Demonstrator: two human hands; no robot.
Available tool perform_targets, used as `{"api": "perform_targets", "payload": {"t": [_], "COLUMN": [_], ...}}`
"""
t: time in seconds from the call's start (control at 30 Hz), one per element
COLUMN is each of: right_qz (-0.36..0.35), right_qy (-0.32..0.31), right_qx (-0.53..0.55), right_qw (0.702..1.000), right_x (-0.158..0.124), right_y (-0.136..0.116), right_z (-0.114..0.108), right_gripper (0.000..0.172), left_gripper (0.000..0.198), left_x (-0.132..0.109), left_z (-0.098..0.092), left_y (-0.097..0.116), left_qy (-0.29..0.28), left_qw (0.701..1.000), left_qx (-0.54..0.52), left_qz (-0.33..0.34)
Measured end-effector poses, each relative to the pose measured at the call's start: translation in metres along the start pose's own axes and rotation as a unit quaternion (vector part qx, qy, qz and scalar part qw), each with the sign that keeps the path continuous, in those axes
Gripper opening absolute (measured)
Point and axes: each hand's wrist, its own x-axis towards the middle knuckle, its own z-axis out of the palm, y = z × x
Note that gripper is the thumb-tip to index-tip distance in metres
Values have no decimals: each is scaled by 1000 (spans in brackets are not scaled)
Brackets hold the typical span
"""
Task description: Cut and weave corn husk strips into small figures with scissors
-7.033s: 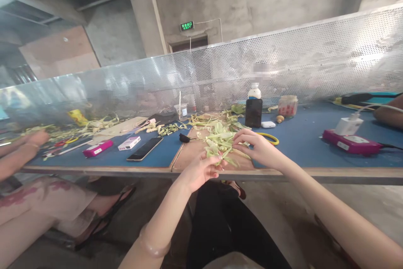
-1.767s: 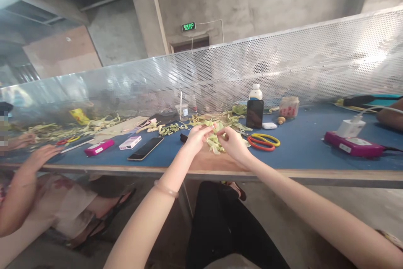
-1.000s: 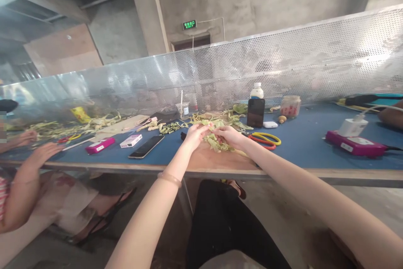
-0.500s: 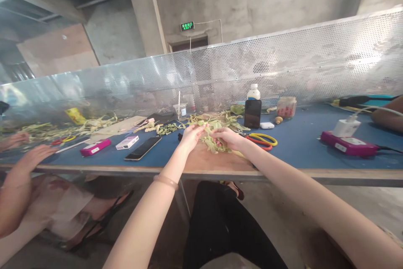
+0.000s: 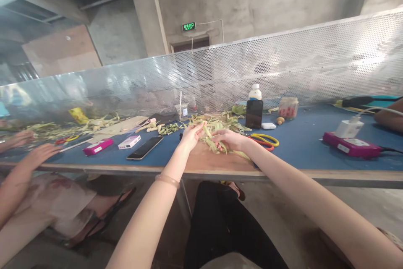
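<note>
Over the front of the wooden board (image 5: 204, 162), my left hand (image 5: 192, 136) pinches pale green leaf strips (image 5: 214, 147) between thumb and fingertips. Close by on the right, my right hand (image 5: 232, 139) is closed on the same bunch, its fingers curled and partly hidden by the leaves. Loose ends hang below both hands. Behind them lies a heap of similar leafy strips (image 5: 233, 121). Scissors (image 5: 266, 140) with yellow and red handles rest beside my right wrist, their blades partly hidden.
A black phone (image 5: 254, 114) stands before a white bottle (image 5: 255, 92). Another phone (image 5: 145, 148), a small box (image 5: 129, 142) and a magenta device (image 5: 98, 147) lie left. A co-worker's hand (image 5: 44, 152) is farther left. A charger sits on a magenta power unit (image 5: 352, 145) at right.
The view has shifted slightly. Both hands stay on the leaf strips, with small finger movements; a strip between them shows a little more.
</note>
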Motion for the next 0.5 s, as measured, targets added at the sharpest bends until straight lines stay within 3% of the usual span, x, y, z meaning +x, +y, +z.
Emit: {"api": "perform_targets", "payload": {"t": [0.1, 0.2, 0.27, 0.37, 0.5], "right_qz": [-43, -100, -136, -194, -245], "right_qy": [79, 222, 265, 287, 225], "right_qx": [-73, -145, -169, -212, -321], "right_qw": [993, 959, 939, 914, 887], "right_x": [1, 7, 10, 12, 11], "right_y": [1, 2, 2, 2, 2], "right_z": [0, -3, -5, -6, -2], "right_gripper": [28, 38, 32, 16, 17], "left_gripper": [17, 16, 18, 22, 21], "left_x": [-2, -6, -9, -13, -15], "left_z": [1, 4, 7, 9, 11], "left_y": [1, 2, 4, 5, 6], "left_qy": [-29, -53, -63, -80, -98], "left_qw": [999, 998, 997, 995, 992], "left_qx": [10, 18, 28, 43, 51], "left_qz": [-10, -29, -40, -49, -54]}}
